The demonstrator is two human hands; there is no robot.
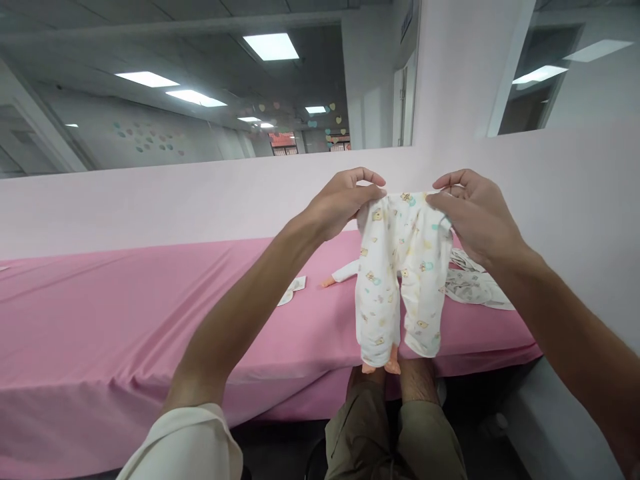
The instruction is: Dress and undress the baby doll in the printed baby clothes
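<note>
A pair of white baby pants (pixel 380 280) with a small bear print hangs upright in front of me, its legs pointing down. My left hand (pixel 350 197) pinches one corner of the waistband, and my right hand (pixel 470 210) pinches the other, so the waist is stretched between them. Behind the pants lies a baby doll, mostly hidden. Its white-sleeved arm (pixel 345 273) sticks out to the left, and its feet (pixel 393 363) show below the pant legs.
A pink cloth (pixel 150 313) covers the long table. Folded patterned baby clothes (pixel 477 287) lie at its right end. A small white item (pixel 294 291) rests left of the doll, partly behind my left forearm. Windows (pixel 200 87) line the wall beyond.
</note>
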